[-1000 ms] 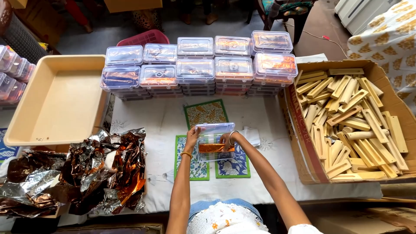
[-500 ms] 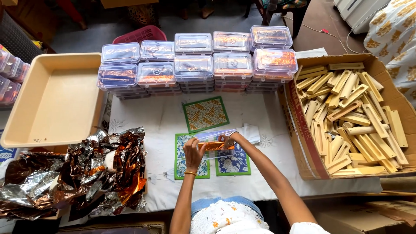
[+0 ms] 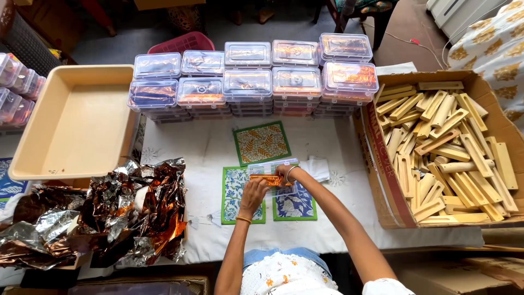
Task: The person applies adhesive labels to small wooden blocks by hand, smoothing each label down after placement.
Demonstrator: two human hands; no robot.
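My left hand [image 3: 252, 192] and my right hand [image 3: 284, 173] both grip a small clear plastic box [image 3: 271, 170] with shiny orange foil [image 3: 268, 180] inside. The box is tipped low over two printed coasters, a green-bordered one [image 3: 233, 186] and a blue-patterned one [image 3: 295, 205], on the white cloth. My left hand presses on the box's near side, my right on its right end. A third green leaf-print coaster [image 3: 262, 143] lies just beyond the box.
Stacks of clear lidded boxes [image 3: 248, 82] line the far side. An empty beige tray [image 3: 76, 123] sits left, crumpled copper and silver foil [image 3: 109, 213] near left. A cardboard carton of wooden pieces [image 3: 442, 147] stands right. A folded white paper [image 3: 316, 168] lies by my right wrist.
The box was held up with its lid facing me; both hands have brought it down and tipped it flatter over the coasters. My left hand shifted from its left side to its near edge.
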